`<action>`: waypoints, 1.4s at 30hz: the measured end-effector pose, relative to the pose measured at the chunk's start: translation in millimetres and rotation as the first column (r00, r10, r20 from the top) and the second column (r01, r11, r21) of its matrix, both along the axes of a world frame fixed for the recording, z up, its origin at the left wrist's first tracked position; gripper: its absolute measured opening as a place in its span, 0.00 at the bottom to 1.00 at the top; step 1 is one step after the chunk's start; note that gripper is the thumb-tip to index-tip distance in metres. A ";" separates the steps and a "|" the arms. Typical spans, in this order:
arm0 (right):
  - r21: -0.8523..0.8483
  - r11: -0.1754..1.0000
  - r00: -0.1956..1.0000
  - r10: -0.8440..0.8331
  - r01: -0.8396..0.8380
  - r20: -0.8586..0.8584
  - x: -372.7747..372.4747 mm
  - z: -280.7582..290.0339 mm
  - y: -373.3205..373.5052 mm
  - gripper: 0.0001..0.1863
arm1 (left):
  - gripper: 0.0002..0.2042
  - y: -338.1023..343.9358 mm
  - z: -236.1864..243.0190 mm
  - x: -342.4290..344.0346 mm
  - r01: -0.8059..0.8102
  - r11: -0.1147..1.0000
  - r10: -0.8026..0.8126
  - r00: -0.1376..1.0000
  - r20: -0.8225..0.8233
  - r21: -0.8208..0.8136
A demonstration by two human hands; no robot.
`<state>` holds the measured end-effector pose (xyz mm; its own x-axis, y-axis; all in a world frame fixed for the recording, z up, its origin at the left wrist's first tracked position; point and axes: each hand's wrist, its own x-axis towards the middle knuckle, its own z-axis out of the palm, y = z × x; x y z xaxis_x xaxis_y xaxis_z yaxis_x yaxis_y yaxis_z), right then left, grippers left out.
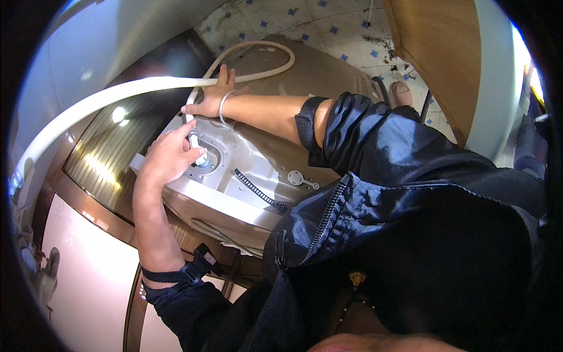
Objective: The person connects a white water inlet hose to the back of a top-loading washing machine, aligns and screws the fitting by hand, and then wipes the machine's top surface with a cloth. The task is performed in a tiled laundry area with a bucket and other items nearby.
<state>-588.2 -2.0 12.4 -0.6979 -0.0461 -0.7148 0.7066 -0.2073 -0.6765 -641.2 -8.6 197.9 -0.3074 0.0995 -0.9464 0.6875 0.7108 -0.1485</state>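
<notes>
Half-curled left hand [167,155], nine o'clock, and spread right hand [214,101], eleven, meet a pale hose [135,88], grips unclear; probably springy, best held beside its fitting [196,141].

On the metal casing [246,152], our left hand [164,157] partly covers the white fitting [196,142], our right hand [212,101] hides a stretch of pale hose [135,86], and our jacket [375,205] hides the ribbed strip's [252,186] near end. Left of the casing, the dark rim cuts off the hose; beyond it, we cannot identify the small debris [388,51].
</notes>
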 end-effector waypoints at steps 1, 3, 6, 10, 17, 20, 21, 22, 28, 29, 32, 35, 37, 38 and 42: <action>0.002 1.000 1.000 -0.013 0.013 -0.002 0.0 1.0 0.1 0.53 | 0.27 -0.2 -0.7 0.2 0.031 0.999 -0.031 1.000 0.001 -0.029; 0.005 1.000 1.000 -0.030 0.030 0.003 0.3 1.9 1.3 0.53 | 0.27 0.5 -5.1 3.0 0.114 0.992 -0.113 0.994 0.005 -0.053; -0.004 1.000 0.999 -0.025 0.025 0.025 0.1 1.5 2.9 0.54 | 0.26 2.1 -15.5 7.9 0.258 0.965 -0.258 0.966 0.002 -0.037; 0.016 1.000 1.000 0.001 -0.002 0.019 -0.2 -0.7 3.2 0.56 | 0.22 0.2 -26.1 13.7 0.419 0.908 -0.419 0.907 -0.045 0.000; 0.058 0.998 1.000 -0.021 0.020 0.017 2.7 -0.3 1.8 0.59 | 0.20 -7.2 -20.9 19.2 0.350 0.936 -0.338 0.922 -0.190 0.028; 0.032 0.999 0.999 -0.010 0.009 0.030 1.7 -0.2 2.0 0.60 | 0.20 -5.5 -19.9 11.0 0.284 0.955 -0.279 0.958 -0.067 0.088; 0.044 0.999 0.999 -0.001 -0.001 0.043 0.5 0.5 1.5 0.60 | 0.20 -4.0 -21.4 7.1 0.224 0.974 -0.222 0.973 -0.059 0.034; 0.052 0.998 0.998 0.019 -0.022 0.059 -1.3 1.0 0.9 0.59 | 0.20 -4.3 -21.8 5.5 0.225 0.973 -0.223 0.974 -0.040 0.053; 0.091 0.993 0.995 -0.064 0.071 -0.083 -4.5 0.2 -7.8 0.52 | 0.28 -3.9 -25.2 4.1 0.292 0.953 -0.290 0.957 -0.027 0.078; 0.084 0.993 0.993 -0.080 0.088 -0.091 -5.5 0.0 -8.7 0.50 | 0.28 -3.5 -25.1 7.2 0.318 0.947 -0.317 0.948 -0.020 0.047; 0.095 0.988 0.986 -0.111 0.123 -0.127 -5.5 0.2 -12.8 0.39 | 0.22 0.3 -16.3 13.4 0.322 0.945 -0.319 0.946 -0.051 0.064; 0.102 0.986 0.983 -0.117 0.132 -0.141 -5.3 -0.7 -15.0 0.33 | 0.19 7.5 -0.4 10.6 0.123 0.992 -0.119 0.989 -0.084 0.038; 0.096 0.987 0.978 -0.109 0.127 -0.176 -5.6 -2.4 -15.8 0.31 | 0.19 9.1 9.6 8.6 0.038 0.999 -0.044 0.973 -0.228 -0.028; 0.095 0.986 0.977 -0.119 0.137 -0.177 -5.8 -3.4 -16.6 0.31 | 0.18 8.7 12.6 8.0 0.079 0.996 -0.085 0.983 -0.163 -0.043; 0.071 0.990 0.975 -0.104 0.120 -0.198 -9.3 -6.9 -20.9 0.32 | 0.14 4.2 8.3 7.3 0.215 0.968 -0.226 0.971 -0.077 -0.129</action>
